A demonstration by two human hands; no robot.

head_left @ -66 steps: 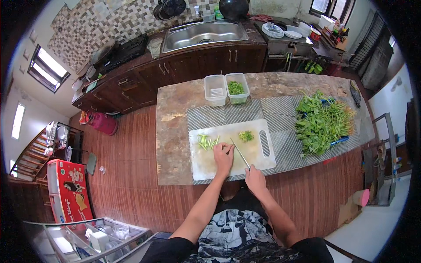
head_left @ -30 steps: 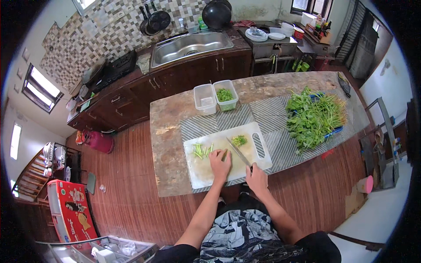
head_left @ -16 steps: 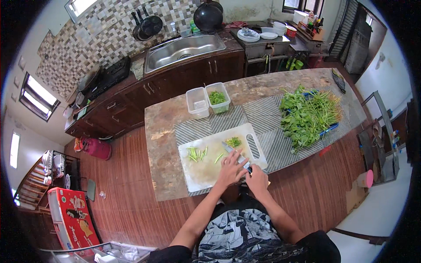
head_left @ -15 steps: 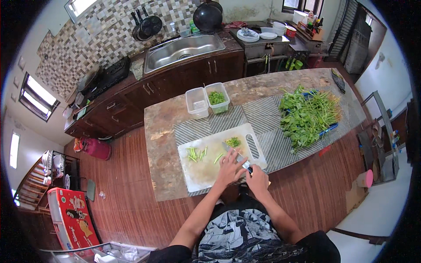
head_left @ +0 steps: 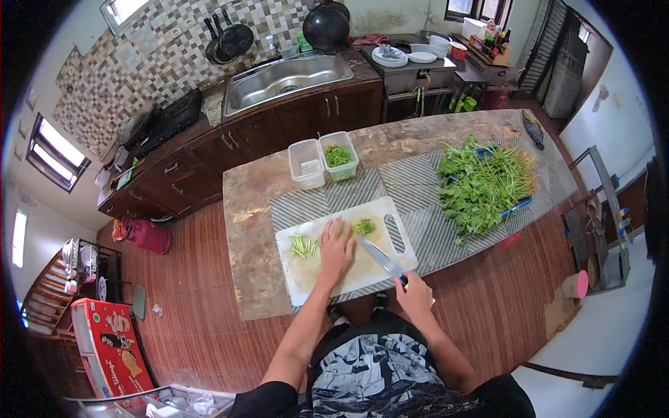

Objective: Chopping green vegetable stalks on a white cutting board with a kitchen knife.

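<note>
My left hand [head_left: 336, 252] lies on the white cutting board [head_left: 362, 274], palm down with fingers stretched out. Beside its fingertips are several cut green stems [head_left: 302, 245]; any under the hand are hidden. My right hand [head_left: 416, 294] grips the dark handle of a kitchen knife [head_left: 383, 258]. The blade points up and left over the board, apart from my left hand. A small heap of chopped greens [head_left: 364, 226] sits just beyond the knife tip, left of the board's handle slot.
Two clear plastic containers stand behind the board: an empty one [head_left: 296, 167] and one [head_left: 343, 173] with chopped greens. To the right, a large bunch of leafy greens [head_left: 468, 191] fills a blue tray [head_left: 518, 207]. A sink [head_left: 289, 78] is set in the far counter.
My left hand has moved left, from beside the blade to the cut stems. The knife has drawn back slightly toward me, away from the chopped heap.
</note>
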